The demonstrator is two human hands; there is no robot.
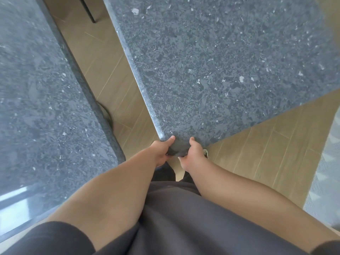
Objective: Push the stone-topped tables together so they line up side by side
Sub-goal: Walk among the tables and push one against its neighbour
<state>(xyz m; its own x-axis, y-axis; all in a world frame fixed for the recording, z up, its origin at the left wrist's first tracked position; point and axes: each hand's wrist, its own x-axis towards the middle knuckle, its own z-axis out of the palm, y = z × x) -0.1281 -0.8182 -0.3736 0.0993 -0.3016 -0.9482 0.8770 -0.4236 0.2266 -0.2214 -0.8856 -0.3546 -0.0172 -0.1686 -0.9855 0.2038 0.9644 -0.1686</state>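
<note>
Hands — left hand (161, 149), right hand (193, 153) — grip right table (220, 61) corner, thumbs on top; floor gap (114, 85) separates left table (36, 89).

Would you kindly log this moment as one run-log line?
left hand: grips corner of right table | right hand: grips same corner | left table: apart, floor gap between | alignment: not yet

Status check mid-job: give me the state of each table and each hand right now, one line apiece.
Left table: standing apart from the other, not held.
Right table: angled to the left table, a wedge of floor showing between them; gripped at its near corner.
Left hand: grips the right table's corner, thumb on top.
Right hand: grips the same corner, thumb on top.
Tables: not yet lined up side by side.
</note>
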